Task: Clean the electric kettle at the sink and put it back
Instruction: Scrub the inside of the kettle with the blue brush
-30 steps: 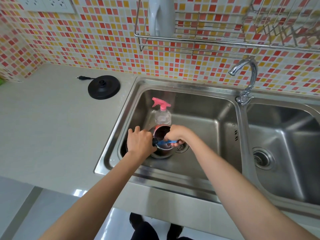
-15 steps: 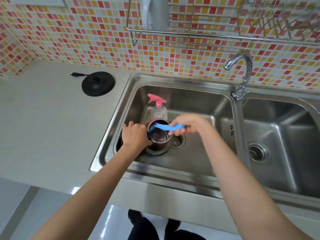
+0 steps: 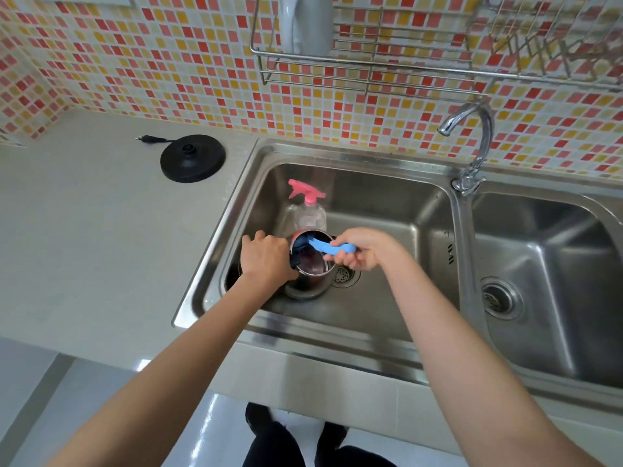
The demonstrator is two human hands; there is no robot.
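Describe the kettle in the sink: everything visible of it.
The kettle is a round, shiny steel pot, its mouth open and its dark reflective inside showing. It stands about upright in the left sink basin, beside the drain strainer. The left hand grips its left side, where a black part peeks out. The blue brush, held by the right hand, reaches into its mouth. A spray bottle stands just behind.

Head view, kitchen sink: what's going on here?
A person scrubs a stainless-steel electric kettle standing in the left steel sink basin. The left hand grips it; the right hand holds a blue plastic brush, head inside the kettle. A clear spray bottle with pink trigger stands behind it. The round black kettle base lies on the counter.
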